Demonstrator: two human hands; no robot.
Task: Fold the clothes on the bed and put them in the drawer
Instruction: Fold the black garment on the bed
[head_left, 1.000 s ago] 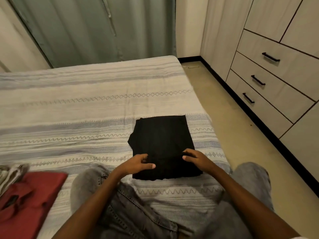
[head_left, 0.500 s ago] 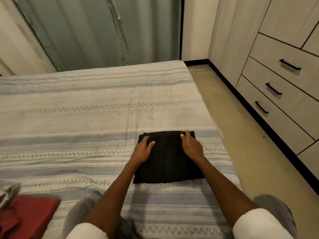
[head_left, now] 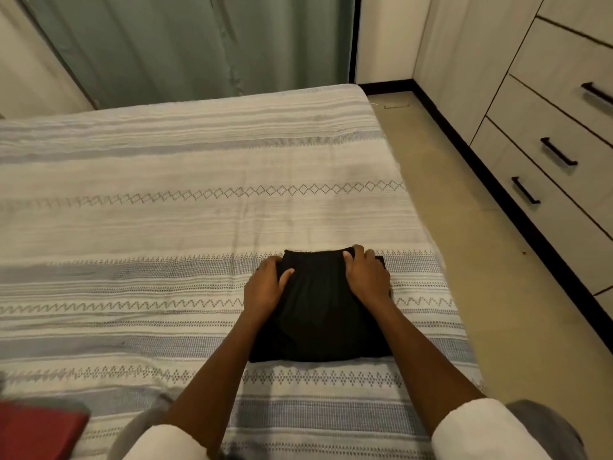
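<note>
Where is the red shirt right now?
In the head view, the red garment lies at the bottom left corner on the striped bed, far left of the black folded cloth under both hands.

This is a bedroom in a home. A big bed [head_left: 199, 210] fills most of the room, with a striped white and blue bedspread [head_left: 166, 287] on it. Long green curtains [head_left: 185, 44] hang behind the bed. On the right stands a light wooden wardrobe [head_left: 464, 61] with drawers [head_left: 544, 167] that have dark handles [head_left: 558, 151]. The floor [head_left: 464, 227] beside the bed is plain and tan.
</note>
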